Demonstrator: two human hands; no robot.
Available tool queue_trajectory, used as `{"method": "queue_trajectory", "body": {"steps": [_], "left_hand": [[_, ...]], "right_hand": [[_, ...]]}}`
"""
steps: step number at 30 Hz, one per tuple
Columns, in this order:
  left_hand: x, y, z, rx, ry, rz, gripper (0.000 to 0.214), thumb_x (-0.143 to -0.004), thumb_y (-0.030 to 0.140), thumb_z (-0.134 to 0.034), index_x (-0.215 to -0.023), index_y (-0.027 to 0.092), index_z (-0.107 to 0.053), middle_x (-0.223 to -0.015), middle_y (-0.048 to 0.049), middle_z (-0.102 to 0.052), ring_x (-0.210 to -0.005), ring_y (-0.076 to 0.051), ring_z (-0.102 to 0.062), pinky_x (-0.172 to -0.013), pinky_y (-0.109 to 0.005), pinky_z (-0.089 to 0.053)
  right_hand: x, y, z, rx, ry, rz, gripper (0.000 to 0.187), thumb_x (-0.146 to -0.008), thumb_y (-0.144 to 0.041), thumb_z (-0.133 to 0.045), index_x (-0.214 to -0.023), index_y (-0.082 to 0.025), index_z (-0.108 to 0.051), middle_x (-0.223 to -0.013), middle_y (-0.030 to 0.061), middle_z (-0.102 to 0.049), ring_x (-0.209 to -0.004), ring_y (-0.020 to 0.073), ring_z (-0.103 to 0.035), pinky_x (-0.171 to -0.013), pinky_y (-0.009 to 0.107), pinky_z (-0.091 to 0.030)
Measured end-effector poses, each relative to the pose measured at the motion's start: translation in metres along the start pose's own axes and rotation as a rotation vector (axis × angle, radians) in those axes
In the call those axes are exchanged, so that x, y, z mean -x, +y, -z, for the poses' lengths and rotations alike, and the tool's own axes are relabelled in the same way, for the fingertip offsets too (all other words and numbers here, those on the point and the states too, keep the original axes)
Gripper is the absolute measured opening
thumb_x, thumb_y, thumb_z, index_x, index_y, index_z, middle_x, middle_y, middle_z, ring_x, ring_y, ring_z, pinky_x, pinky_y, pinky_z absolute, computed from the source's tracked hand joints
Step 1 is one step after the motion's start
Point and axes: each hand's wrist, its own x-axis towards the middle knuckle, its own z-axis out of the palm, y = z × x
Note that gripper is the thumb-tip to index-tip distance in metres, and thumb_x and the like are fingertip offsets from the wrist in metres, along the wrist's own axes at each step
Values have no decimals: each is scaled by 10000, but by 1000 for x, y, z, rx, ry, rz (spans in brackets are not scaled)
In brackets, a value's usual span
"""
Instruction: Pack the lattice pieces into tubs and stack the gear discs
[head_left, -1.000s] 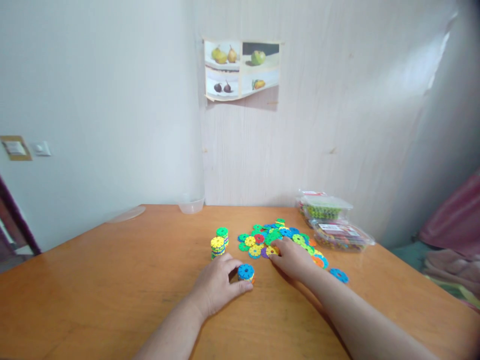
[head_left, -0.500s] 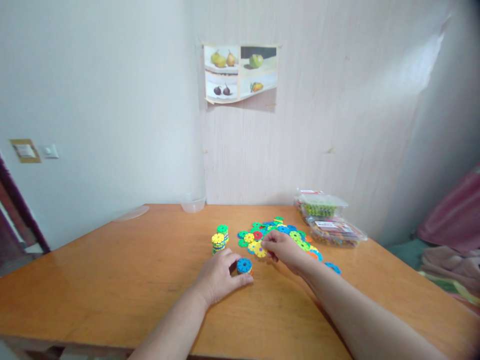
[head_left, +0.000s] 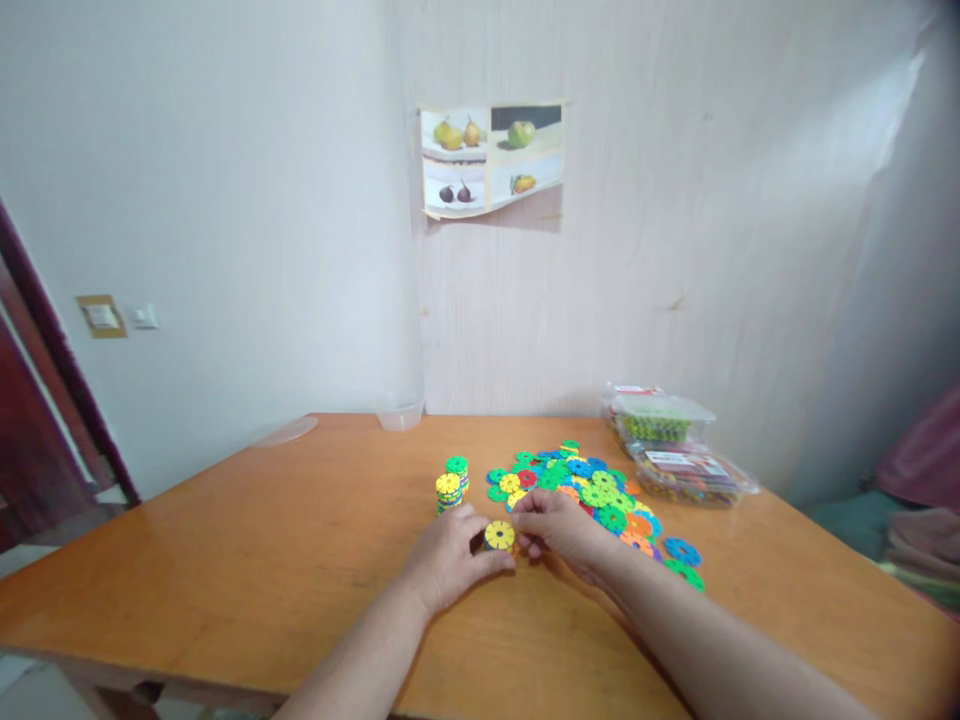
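Observation:
My left hand (head_left: 448,558) curls around a short stack of round plastic discs (head_left: 499,537) on the orange table (head_left: 247,560); a yellow disc now tops that stack. My right hand (head_left: 556,524) pinches the yellow disc from the right side, fingers closed on it. Just behind the hands stand two taller disc stacks (head_left: 450,486), topped yellow and green. A loose pile of colourful discs (head_left: 592,485) spreads to the right of the hands.
Two lidded clear boxes of small coloured pieces (head_left: 671,445) sit at the table's back right. A clear tub (head_left: 400,413) and a clear lid (head_left: 286,431) lie near the wall. A fruit picture (head_left: 491,157) hangs above. A dark door frame (head_left: 45,400) stands at left.
My right hand picked a yellow disc out of the loose pile and carried it left onto the blue-topped stack held by my left hand. The camera shifted slightly.

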Motion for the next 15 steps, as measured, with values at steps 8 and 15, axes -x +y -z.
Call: {"method": "queue_trajectory", "body": {"steps": [8,15], "left_hand": [[-1,-1,-1,-4,16,22,473,-738,678,-662,-808,212,-707,-815,-13,-551,-751,-157,-511,-643,-254,-356],[-1,-1,-1,-4,6,22,451,-751,663,-659,-812,219,-705,-827,-14,-558,-753,-160,-514,-649,-259,-360]], "right_hand": [[-17,3,31,427,289,164,169,-809,-269,-543,-895,-173,-651,-676,6,-655,-615,145,-580,-588,249,-427],[-15,3,31,1186,233,207,398,-916,-328,-469,-1273,-284,-641,-1107,102,-689,-958,239,-635,-781,310,-407]]}}
